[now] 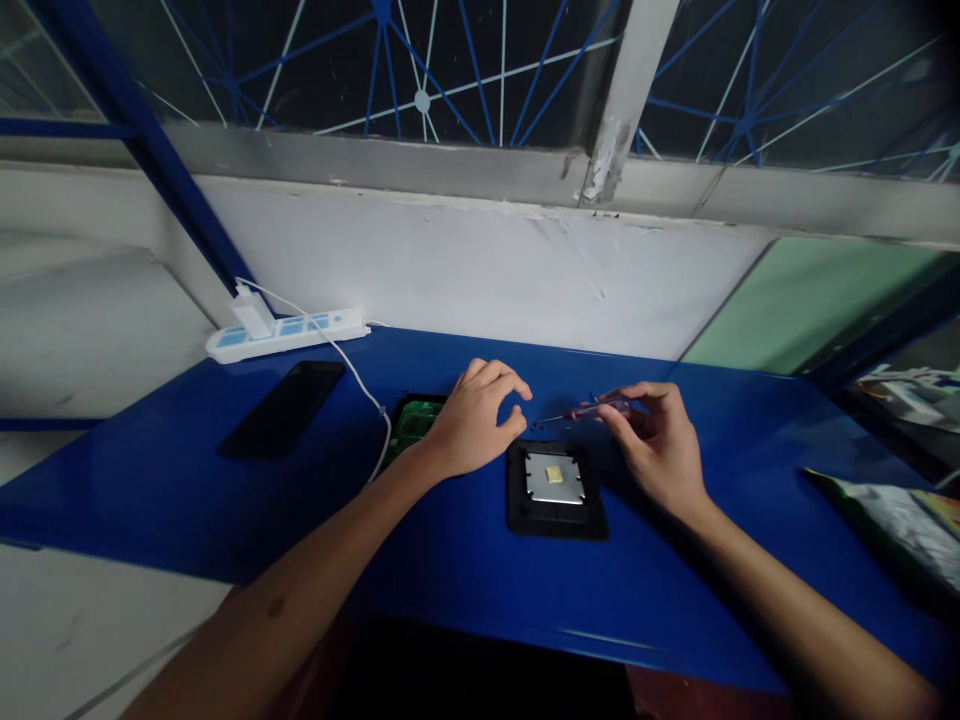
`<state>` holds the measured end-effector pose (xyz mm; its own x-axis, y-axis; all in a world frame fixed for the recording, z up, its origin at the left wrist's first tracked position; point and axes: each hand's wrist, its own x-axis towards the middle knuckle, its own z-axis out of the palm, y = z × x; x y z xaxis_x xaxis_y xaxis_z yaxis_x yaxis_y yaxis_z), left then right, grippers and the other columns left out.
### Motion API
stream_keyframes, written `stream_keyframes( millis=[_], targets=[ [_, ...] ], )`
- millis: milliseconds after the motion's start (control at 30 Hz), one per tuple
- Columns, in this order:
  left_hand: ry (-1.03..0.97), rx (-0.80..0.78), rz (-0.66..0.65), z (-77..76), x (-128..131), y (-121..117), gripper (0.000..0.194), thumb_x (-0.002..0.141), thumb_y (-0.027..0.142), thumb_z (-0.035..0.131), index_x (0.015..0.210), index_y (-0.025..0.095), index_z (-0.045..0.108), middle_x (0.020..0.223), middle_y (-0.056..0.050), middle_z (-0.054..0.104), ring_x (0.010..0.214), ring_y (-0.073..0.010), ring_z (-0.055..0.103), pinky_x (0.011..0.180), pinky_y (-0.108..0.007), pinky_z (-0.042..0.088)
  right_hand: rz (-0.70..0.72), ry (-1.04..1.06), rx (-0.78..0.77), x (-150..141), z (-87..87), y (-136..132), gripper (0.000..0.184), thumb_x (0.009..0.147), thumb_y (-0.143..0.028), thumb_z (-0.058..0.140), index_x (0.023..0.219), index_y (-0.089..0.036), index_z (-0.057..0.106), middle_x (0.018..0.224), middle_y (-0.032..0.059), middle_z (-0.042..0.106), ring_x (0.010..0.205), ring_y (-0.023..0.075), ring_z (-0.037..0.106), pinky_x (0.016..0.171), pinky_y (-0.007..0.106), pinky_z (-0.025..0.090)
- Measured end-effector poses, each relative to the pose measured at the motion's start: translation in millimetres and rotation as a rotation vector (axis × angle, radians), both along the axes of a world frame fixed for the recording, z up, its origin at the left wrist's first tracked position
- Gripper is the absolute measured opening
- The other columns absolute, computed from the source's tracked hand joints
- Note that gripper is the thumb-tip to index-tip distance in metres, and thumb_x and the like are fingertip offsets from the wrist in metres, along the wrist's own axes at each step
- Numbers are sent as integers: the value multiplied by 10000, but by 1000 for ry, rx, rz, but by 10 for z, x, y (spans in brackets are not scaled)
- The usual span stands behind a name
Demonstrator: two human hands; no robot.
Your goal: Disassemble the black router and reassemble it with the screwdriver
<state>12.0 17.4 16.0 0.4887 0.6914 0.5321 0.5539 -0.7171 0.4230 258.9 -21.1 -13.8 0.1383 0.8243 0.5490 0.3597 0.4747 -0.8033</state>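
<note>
My right hand (pixel 664 440) is closed around the handle of a small screwdriver (pixel 600 406). Its thin shaft points left, with the tip among several tiny dark screws (pixel 537 426) on the blue table. My left hand (pixel 484 415) hovers to the left of that tip, fingers apart and curved, with nothing visible in it. Beneath and behind the left hand is a dark casing with a green circuit board (pixel 414 420), partly hidden. Between the hands, nearer to me, lies a black square casing (pixel 559 520) holding a silver plate (pixel 541 484) with a yellowish square pad (pixel 554 474) in its middle.
A black phone (pixel 285 410) lies on the left of the blue table (pixel 465 580). Behind it is a white power strip (pixel 330 325) with a plugged-in charger (pixel 253 313). The charger's white cable (pixel 352 370) runs toward the circuit board. A shiny packet (pixel 892 520) lies at right.
</note>
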Motion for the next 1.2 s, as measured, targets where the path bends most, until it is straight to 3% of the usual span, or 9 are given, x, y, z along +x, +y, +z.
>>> stream_keyframes(
  millis=[167, 300, 433, 700, 1200],
  targets=[
    [9, -4, -2, -2, -1, -8, 185, 866, 114, 522, 973, 232, 617, 1045, -35, 633, 1017, -250, 526, 923, -446, 486, -24, 57, 36, 4, 55, -10, 288, 847, -366, 758, 1001, -270, 535, 959, 22, 687, 863, 191, 729, 763, 364, 638],
    [37, -5, -19, -26, 28, -43, 167, 878, 119, 533, 979, 226, 612, 1055, -37, 631, 1022, -250, 528, 915, -439, 481, -57, 125, 64, 22, 201, -14, 305, 840, -373, 760, 1024, -275, 537, 911, 15, 682, 721, 177, 705, 686, 366, 634],
    [128, -30, -60, -44, 86, -118, 81, 922, 211, 582, 996, 211, 614, 1077, -50, 630, 1042, -262, 524, 914, -448, 471, -42, 170, 46, 105, 289, -32, 306, 825, -368, 778, 1022, -274, 563, 895, 9, 680, 714, 173, 700, 675, 354, 627],
    [245, -85, -147, -54, 161, -235, 236, 896, 330, 723, 1065, 195, 628, 1153, -68, 621, 1114, -277, 519, 941, -447, 472, -63, 272, -58, 303, 121, -115, 278, 804, -368, 800, 985, -285, 606, 915, 14, 703, 732, 185, 716, 651, 341, 627],
    [252, -88, -191, -118, 182, -215, 209, 889, 315, 727, 1031, 202, 623, 1136, -62, 623, 1089, -267, 522, 927, -433, 459, -6, 294, -138, 311, 118, -138, 258, 823, -348, 779, 975, -269, 585, 894, 5, 707, 743, 166, 724, 676, 309, 619]
  ],
)
